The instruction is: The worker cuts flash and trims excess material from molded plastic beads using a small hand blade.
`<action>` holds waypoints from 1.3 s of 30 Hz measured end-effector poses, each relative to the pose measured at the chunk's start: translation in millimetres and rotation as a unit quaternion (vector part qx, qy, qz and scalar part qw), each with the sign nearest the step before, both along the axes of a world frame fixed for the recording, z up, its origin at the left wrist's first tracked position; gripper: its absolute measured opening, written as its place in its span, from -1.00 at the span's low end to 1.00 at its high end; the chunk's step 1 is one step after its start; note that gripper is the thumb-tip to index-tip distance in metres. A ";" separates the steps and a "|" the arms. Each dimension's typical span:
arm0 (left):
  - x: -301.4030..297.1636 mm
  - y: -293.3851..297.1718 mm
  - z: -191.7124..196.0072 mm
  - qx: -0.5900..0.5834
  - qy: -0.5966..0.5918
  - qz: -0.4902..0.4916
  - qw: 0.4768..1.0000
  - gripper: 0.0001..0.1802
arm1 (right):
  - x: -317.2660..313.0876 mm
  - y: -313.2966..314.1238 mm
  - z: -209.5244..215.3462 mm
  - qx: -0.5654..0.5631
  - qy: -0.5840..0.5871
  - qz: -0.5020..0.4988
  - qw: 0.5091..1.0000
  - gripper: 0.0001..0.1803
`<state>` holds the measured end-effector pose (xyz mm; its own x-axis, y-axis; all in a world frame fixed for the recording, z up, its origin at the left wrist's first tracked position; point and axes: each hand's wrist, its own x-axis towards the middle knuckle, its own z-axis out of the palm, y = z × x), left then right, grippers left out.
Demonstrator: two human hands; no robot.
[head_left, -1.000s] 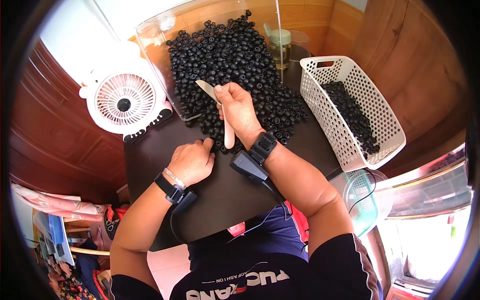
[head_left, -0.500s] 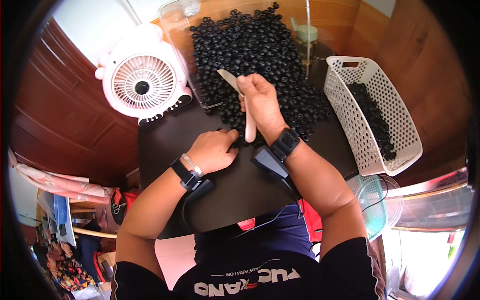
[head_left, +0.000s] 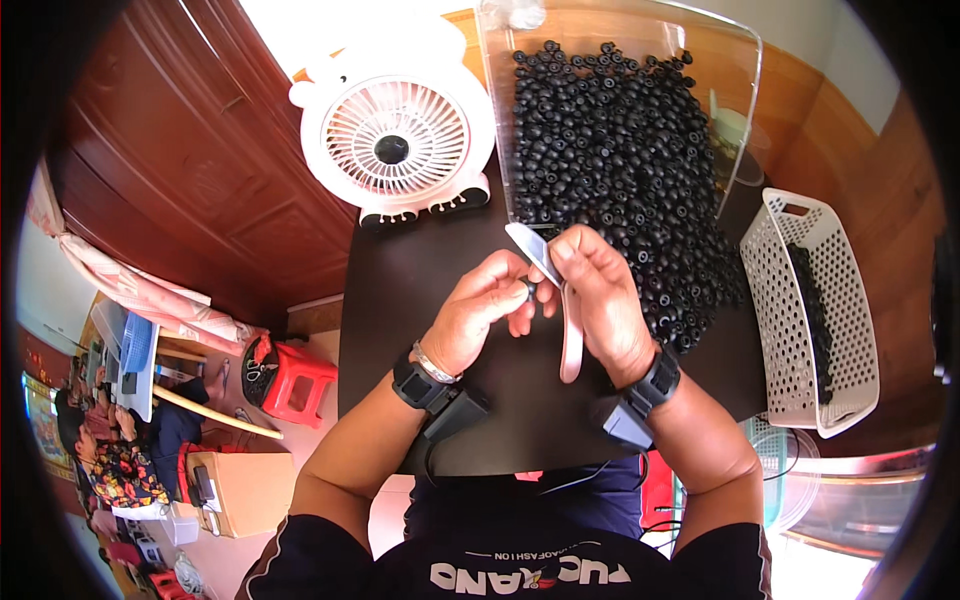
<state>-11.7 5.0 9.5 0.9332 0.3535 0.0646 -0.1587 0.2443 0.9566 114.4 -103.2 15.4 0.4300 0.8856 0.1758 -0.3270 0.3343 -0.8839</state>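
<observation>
Head view:
- Left hand: fingers pinching one small round black piece at the fingertips, held above the dark surface.
- Right hand: fingers closed around a knife, pink handle, blade angled to the upper left just beside the left fingertips; contact between blade and piece cannot be told.
- Pile of black pieces: many, partly inside a clear bin, spilling out beyond the right hand.
- White perforated basket: far right, dark pieces inside.
- Pale pink fan: left of bin, upright.
</observation>
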 end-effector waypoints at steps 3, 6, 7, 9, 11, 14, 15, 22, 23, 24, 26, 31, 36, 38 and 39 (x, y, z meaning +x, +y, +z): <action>-2.6 5.1 -3.6 0.046 -0.013 0.009 0.999 -0.77 | -6.3 3.1 -2.5 0.019 0.017 0.022 0.999 -0.78; -4.0 7.0 -3.5 0.072 -0.036 0.023 0.996 -0.77 | -10.3 3.9 -3.4 0.029 0.032 0.035 0.998 -0.77; -3.7 5.7 -5.1 0.065 -0.042 0.026 0.997 -0.76 | -10.1 3.9 -6.0 0.042 0.025 0.030 0.998 -0.77; -4.0 2.5 -4.6 0.053 -0.053 0.033 0.997 -0.77 | -12.0 4.4 -6.6 0.054 0.017 0.028 0.998 -0.77; -4.9 3.1 -9.6 0.046 -0.062 0.041 0.996 -0.79 | -15.8 2.9 -2.1 0.065 0.031 0.015 0.997 -0.77; -6.5 0.0 -5.0 0.056 -0.067 0.083 0.993 -0.80 | -17.0 4.0 -3.9 0.064 0.026 -0.007 0.998 -0.77; -7.5 3.1 -5.2 0.166 -0.079 0.126 0.975 -0.79 | -17.0 3.9 -3.6 0.064 0.025 -0.007 0.998 -0.77; -5.8 6.1 -1.2 0.403 -0.106 0.199 0.887 -0.82 | -17.0 5.3 -4.6 0.015 0.114 0.008 0.993 -0.78; -5.6 5.3 -0.8 0.406 -0.123 0.202 0.883 -0.81 | -17.4 5.7 -4.7 0.011 0.117 0.010 0.993 -0.80; -6.3 5.7 -0.4 0.406 -0.124 0.201 0.883 -0.81 | -17.8 5.9 -4.5 0.007 0.120 0.013 0.993 -0.81; -6.3 5.2 -0.3 0.420 -0.124 0.196 0.878 -0.81 | -16.9 4.1 -4.9 0.003 0.130 0.016 0.991 -0.82; -5.4 4.8 -2.8 0.394 -0.141 0.184 0.889 -0.83 | -17.6 2.8 -4.9 0.016 0.150 0.028 0.988 -0.82; -3.7 0.9 -6.8 0.295 -0.145 0.169 0.929 -0.82 | -16.6 2.8 -6.4 0.027 0.126 0.033 0.991 -0.81; -5.0 2.5 -8.8 0.277 -0.143 0.159 0.937 -0.80 | -17.3 2.5 -5.9 0.035 0.118 0.034 0.992 -0.81; -5.6 2.8 -8.3 0.277 -0.143 0.158 0.937 -0.80 | -17.5 2.2 -5.2 0.036 0.114 0.033 0.992 -0.80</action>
